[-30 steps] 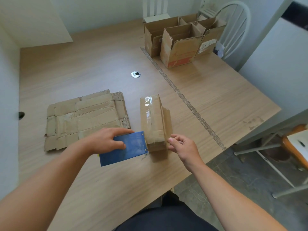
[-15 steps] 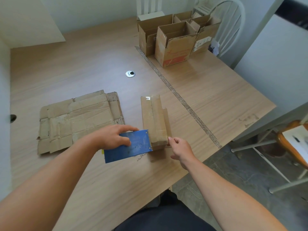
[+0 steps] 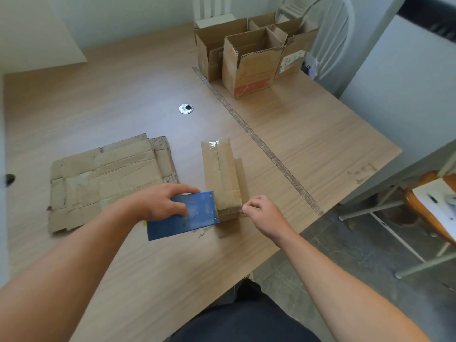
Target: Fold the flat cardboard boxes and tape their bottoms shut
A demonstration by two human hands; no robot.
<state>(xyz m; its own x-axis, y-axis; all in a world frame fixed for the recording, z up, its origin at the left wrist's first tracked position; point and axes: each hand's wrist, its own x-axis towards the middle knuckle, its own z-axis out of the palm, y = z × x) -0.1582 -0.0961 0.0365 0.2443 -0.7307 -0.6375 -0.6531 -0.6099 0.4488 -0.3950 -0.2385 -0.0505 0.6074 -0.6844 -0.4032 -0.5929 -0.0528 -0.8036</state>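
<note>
Head view: at the near end of the box (image 3: 223, 174), our left hand (image 3: 158, 201) grips the dispenser (image 3: 192, 215). Our right hand (image 3: 265, 213) is curled, its hold unclear. We'd keep the tape (image 3: 212, 143) taut.

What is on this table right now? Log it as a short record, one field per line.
Work piece: small brown cardboard box on the wooden table, clear tape along its top seam
Left hand: grips a flat blue tape dispenser against the box's near end
Right hand: fingers curled at the box's near right corner; pinch unclear
Waiting: flattened brown cardboard sheets, left of the box
Folded: open upright cardboard boxes, far right
</note>
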